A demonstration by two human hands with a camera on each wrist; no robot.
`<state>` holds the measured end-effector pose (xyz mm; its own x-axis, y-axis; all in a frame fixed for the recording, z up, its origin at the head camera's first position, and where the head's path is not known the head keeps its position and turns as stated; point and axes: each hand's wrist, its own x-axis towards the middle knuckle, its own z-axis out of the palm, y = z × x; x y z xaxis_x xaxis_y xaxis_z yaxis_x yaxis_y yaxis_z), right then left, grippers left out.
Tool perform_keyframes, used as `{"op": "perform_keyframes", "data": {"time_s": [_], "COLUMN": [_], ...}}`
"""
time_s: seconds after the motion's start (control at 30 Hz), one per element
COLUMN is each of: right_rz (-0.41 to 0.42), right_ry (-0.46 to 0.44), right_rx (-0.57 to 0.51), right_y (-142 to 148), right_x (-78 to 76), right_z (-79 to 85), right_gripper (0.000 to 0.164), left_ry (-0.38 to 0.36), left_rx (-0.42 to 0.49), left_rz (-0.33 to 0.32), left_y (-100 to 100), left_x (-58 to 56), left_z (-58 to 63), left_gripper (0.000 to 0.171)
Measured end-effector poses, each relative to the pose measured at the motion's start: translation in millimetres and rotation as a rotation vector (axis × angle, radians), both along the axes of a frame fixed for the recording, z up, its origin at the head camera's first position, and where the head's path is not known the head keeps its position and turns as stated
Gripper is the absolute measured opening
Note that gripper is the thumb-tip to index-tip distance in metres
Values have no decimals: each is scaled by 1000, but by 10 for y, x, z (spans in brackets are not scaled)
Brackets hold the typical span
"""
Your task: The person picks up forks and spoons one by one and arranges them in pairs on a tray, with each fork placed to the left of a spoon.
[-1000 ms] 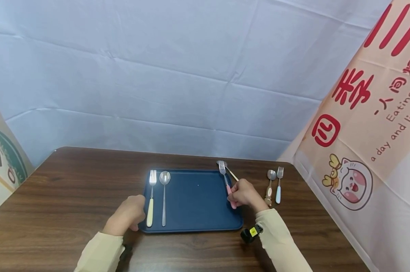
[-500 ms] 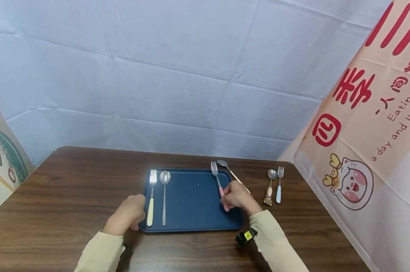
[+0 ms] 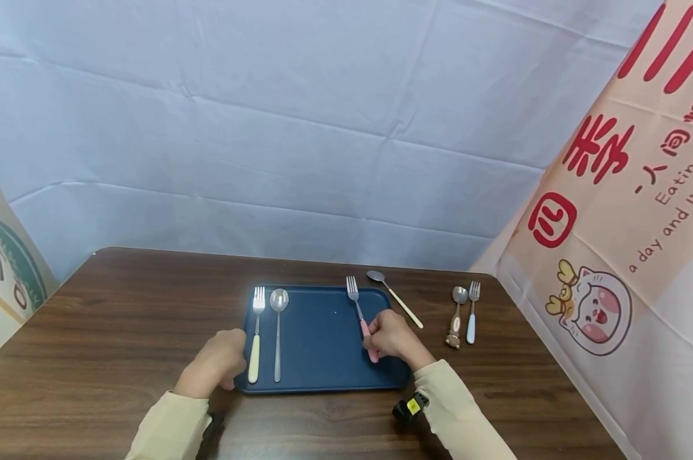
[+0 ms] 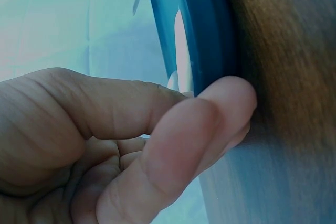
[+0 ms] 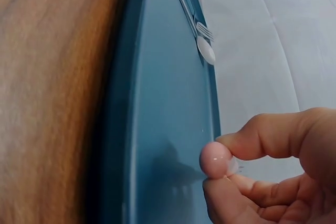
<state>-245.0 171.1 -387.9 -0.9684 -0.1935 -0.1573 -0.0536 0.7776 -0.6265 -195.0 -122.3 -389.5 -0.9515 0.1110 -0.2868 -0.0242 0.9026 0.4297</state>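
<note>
My right hand pinches the pink handle of a fork over the right part of a dark blue tray. Seen from the right wrist, the rounded pink handle end sits between thumb and fingers, and the tray lies beyond. At the tray's left edge my left hand grips the rim; in the left wrist view its thumb and fingers meet there. On the tray's left side lie a fork with a pale yellow handle and a long silver spoon, side by side.
Right of the tray, a spoon with a cream handle lies slanted on the brown table. Farther right are a spoon with a brown bear-shaped handle and a fork with a light blue handle. Pale cloth hangs behind.
My right hand has moved left with the pink-handled fork, from the tray's right edge further over the tray. The cream-handled spoon is now fully uncovered. My left hand has stayed in place.
</note>
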Motion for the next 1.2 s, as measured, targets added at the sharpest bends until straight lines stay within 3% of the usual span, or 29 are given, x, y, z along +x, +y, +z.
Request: {"op": "perform_keyframes", "data": {"time_s": [0.37, 1.2], "right_rz": [43, 40], "right_ry": [-11, -37], "right_rx": [-29, -120], "right_y": [-84, -334], "right_x": [55, 117], "right_z": [-40, -148], "right_gripper": [12, 10], "left_ry": [-6, 6], "left_rx": [-19, -9], "left_rz": [-1, -4], "left_y": [4, 1], "left_x": [3, 2], "left_z": [3, -6], "left_gripper": [28, 30]}}
